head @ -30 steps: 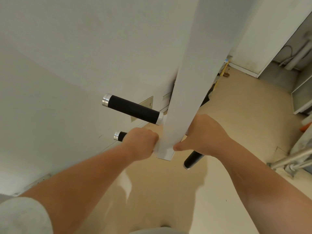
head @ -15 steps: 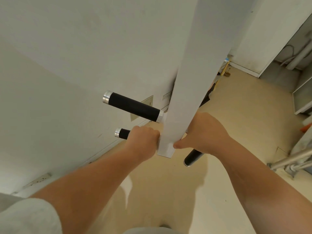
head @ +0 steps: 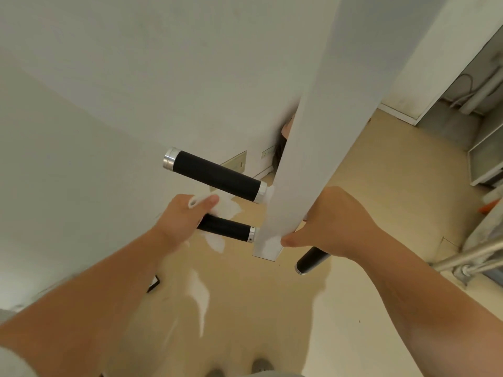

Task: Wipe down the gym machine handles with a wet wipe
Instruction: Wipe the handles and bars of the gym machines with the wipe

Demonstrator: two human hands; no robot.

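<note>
Black foam on the lower left handle is what I'm cleaning: my left hand curls round its outer end with the wet wipe bunched between palm and grip, so the cloth wraps the bar. My right hand clasps the opposite handle, thumb against the white post, I judge to steady the frame. The upper handle sits bare above
</note>
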